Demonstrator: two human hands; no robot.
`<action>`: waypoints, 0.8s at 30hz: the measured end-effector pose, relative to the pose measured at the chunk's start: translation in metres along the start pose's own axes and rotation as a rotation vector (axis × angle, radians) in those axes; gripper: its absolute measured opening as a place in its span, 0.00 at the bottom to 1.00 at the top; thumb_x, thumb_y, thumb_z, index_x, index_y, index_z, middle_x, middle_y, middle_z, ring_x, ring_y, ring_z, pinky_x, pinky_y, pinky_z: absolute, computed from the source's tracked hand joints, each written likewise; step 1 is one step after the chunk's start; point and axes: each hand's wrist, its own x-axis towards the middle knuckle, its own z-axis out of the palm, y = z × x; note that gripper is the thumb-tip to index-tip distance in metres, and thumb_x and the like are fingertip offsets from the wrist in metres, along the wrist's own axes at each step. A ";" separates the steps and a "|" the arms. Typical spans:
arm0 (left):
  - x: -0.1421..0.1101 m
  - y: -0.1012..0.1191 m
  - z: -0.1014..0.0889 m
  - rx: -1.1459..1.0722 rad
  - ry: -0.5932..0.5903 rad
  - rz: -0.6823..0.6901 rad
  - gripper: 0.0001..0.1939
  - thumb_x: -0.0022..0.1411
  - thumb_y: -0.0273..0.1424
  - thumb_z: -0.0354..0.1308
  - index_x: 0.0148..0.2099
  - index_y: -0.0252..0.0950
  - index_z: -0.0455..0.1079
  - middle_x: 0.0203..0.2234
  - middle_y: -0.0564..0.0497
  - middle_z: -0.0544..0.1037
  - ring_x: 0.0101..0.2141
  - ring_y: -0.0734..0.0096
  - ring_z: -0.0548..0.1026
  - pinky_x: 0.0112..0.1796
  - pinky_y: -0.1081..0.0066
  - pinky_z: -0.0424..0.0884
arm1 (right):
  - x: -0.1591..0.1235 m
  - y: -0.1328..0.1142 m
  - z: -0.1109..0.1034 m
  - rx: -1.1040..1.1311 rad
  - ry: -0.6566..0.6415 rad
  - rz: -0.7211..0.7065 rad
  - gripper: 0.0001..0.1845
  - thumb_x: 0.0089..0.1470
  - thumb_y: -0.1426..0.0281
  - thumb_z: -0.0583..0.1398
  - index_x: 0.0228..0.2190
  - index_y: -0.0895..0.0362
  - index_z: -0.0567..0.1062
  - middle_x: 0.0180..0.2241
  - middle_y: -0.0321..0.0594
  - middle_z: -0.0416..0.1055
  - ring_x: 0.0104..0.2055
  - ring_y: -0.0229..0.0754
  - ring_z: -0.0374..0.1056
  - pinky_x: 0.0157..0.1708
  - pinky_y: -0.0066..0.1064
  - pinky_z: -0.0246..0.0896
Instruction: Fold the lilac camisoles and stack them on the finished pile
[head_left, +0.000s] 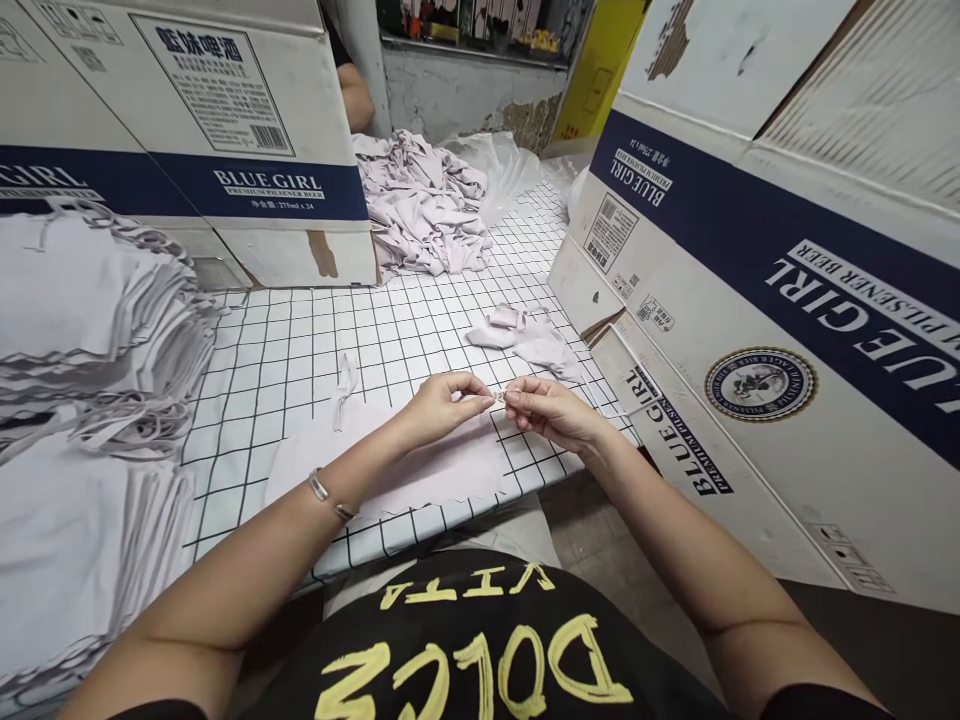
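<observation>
Both forearms reach inward; the left hand (448, 402) and right hand (556, 412) nearly meet above the table (281, 335), each grip pinching a small pale strip (499, 397), perhaps fabric. Pale cloth (442, 470) lies below the left forearm. A left carton (289, 185) and right carton (679, 260) hide their contents.

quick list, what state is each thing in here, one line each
left hand: pinching a small pale piece
right hand: pinching the same piece
cloth panel: spread out, partly hidden by left forearm
cloth stacks: layered
cloth heap: crumpled
loose cloth: rumpled
clear plastic: crumpled
bracelet: worn
cartons: surfaces marked, open or shut unclear
</observation>
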 end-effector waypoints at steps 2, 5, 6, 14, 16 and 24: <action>0.000 0.001 0.000 0.003 0.007 -0.015 0.08 0.57 0.35 0.60 0.34 0.34 0.74 0.32 0.49 0.78 0.36 0.68 0.74 0.41 0.69 0.67 | 0.001 -0.001 0.002 0.037 0.055 -0.021 0.15 0.42 0.65 0.71 0.26 0.58 0.72 0.23 0.34 0.71 0.21 0.28 0.61 0.22 0.21 0.54; 0.000 0.002 0.000 0.005 0.028 0.006 0.09 0.58 0.35 0.59 0.34 0.34 0.73 0.32 0.50 0.78 0.35 0.69 0.73 0.40 0.69 0.67 | 0.003 -0.001 0.002 0.020 0.050 -0.038 0.14 0.41 0.65 0.72 0.27 0.58 0.75 0.23 0.32 0.68 0.22 0.28 0.59 0.23 0.22 0.53; 0.000 0.003 0.000 0.008 0.038 0.021 0.09 0.59 0.35 0.58 0.34 0.35 0.73 0.32 0.50 0.78 0.35 0.69 0.73 0.40 0.70 0.67 | 0.003 -0.001 0.002 0.000 0.031 -0.037 0.14 0.42 0.64 0.71 0.28 0.59 0.76 0.24 0.32 0.68 0.23 0.28 0.58 0.24 0.23 0.53; -0.001 0.004 0.000 0.170 0.066 0.127 0.08 0.62 0.34 0.55 0.34 0.37 0.72 0.34 0.51 0.78 0.38 0.67 0.72 0.41 0.67 0.65 | 0.013 -0.003 0.001 -0.065 -0.029 0.024 0.17 0.42 0.60 0.71 0.25 0.60 0.74 0.22 0.32 0.65 0.23 0.29 0.55 0.22 0.24 0.49; -0.002 0.004 0.000 0.243 0.104 0.150 0.08 0.62 0.34 0.55 0.34 0.37 0.72 0.33 0.51 0.78 0.38 0.66 0.72 0.43 0.65 0.63 | 0.014 -0.003 0.003 -0.069 -0.034 0.020 0.17 0.44 0.59 0.70 0.24 0.59 0.74 0.22 0.32 0.64 0.23 0.30 0.55 0.22 0.24 0.49; -0.006 0.003 0.004 0.443 0.243 0.211 0.06 0.62 0.32 0.55 0.33 0.38 0.71 0.30 0.53 0.77 0.36 0.66 0.69 0.44 0.61 0.52 | 0.009 -0.003 0.009 -0.120 0.035 -0.084 0.14 0.40 0.64 0.72 0.26 0.58 0.75 0.24 0.31 0.66 0.22 0.29 0.53 0.23 0.27 0.50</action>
